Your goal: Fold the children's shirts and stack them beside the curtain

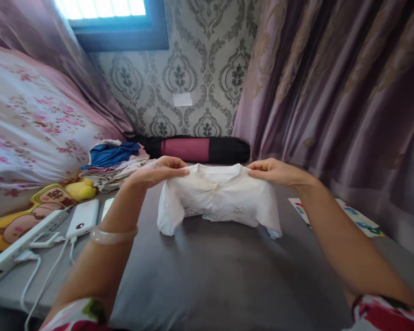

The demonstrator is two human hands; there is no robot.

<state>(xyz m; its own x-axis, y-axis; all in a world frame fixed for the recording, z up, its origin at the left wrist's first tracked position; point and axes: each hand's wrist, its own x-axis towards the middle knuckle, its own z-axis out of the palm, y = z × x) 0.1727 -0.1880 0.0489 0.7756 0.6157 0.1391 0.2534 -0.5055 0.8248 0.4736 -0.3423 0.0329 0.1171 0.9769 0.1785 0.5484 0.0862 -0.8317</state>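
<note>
A small white long-sleeved shirt [224, 197] hangs between my two hands, its neckline at the top and its sleeves drooping at either side. My left hand [162, 170] pinches the shoulder on the left, thumb in front. At the opposite shoulder, my right hand [278, 172] grips the fabric between thumb and fingers. The shirt's lower part is folded under or behind and cannot be made out fully. Beneath it lies a grey sheet [221, 276], close to the sleeve ends.
A pile of folded clothes [113, 161] lies at the back left. Nearer are a plush toy [24, 216], a power strip [27, 243] and a white power bank [84, 218] with cables. A black and pink bolster [186, 149] lies along the wall; printed cards [359, 218] lie right.
</note>
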